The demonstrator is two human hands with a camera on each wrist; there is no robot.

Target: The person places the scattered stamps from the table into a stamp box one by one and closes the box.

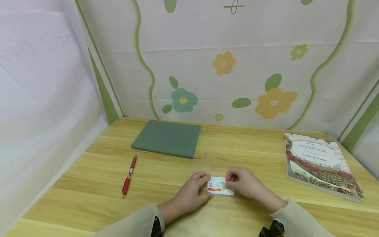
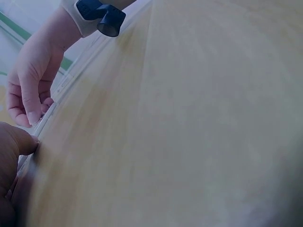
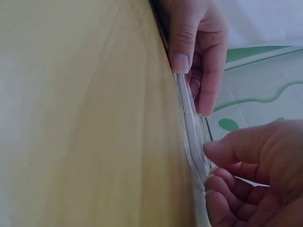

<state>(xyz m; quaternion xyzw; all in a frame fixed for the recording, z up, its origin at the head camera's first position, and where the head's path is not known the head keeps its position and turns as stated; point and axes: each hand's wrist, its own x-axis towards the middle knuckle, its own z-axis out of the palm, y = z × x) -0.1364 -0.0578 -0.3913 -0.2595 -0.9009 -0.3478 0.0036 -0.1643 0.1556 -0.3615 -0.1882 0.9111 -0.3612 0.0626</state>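
Observation:
A white printed card [image 1: 215,185] lies face up on top of a shallow clear plastic box [image 3: 191,137], close over the table. My left hand [image 1: 190,192] grips the box at its left end, thumb on the near edge and fingers on the far edge. Over the right end of the card, my right hand [image 1: 243,182] pinches at it with thumb and curled fingers, covering its right corner. Just behind the box lies a clear plastic lid [image 1: 204,163], flat on the wood.
A dark green notebook [image 1: 167,138] lies at the back left of the wooden table [image 1: 97,184]. To the left is a red pen [image 1: 129,177]. An illustrated book [image 1: 321,164] occupies the right side. Printed fabric [image 1: 192,72] hangs behind the table.

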